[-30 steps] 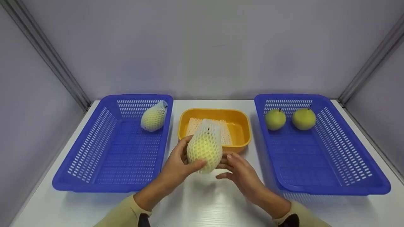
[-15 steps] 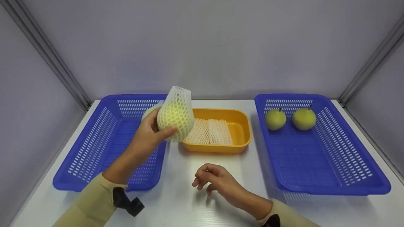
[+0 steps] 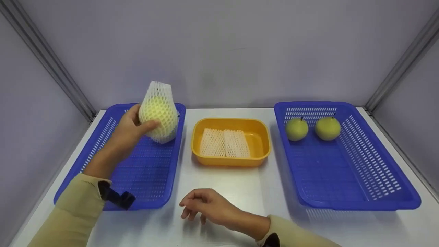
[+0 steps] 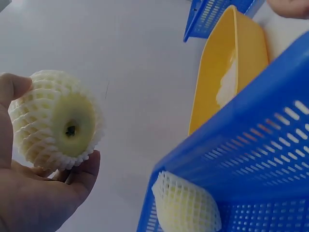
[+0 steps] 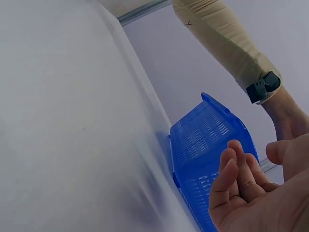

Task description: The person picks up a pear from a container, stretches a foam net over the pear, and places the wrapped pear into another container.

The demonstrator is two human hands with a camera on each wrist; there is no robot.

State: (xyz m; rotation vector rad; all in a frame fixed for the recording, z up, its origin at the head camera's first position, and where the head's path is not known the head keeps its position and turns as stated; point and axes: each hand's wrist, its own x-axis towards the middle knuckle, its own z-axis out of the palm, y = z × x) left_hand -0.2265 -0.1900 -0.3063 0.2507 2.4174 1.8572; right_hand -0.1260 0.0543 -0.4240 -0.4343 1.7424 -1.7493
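A pear in a white foam net sleeve (image 3: 158, 113) is gripped by my left hand (image 3: 126, 132) above the left blue basket (image 3: 171, 171). The sleeve's narrow end points up in the head view; the left wrist view shows the pear's bare bottom (image 4: 73, 126) through the other end. Beneath it, a second netted pear (image 4: 186, 205) lies in that basket, mostly hidden behind the held one in the head view. My right hand (image 3: 212, 207), its fingers loosely curled, holds nothing over the white table in front of the orange bin.
Flat foam net sleeves (image 3: 224, 143) lie in the orange bin (image 3: 230, 161) at the middle. To the right, another blue basket (image 3: 356, 206) holds two bare pears, the left one (image 3: 297, 129) and the right one (image 3: 328, 128). Grey panels (image 3: 219, 51) enclose the back and sides.
My left hand has carried the netted pear from in front of the orange bin, up and left, over the left basket. The right hand has come away from it and drawn down and left.
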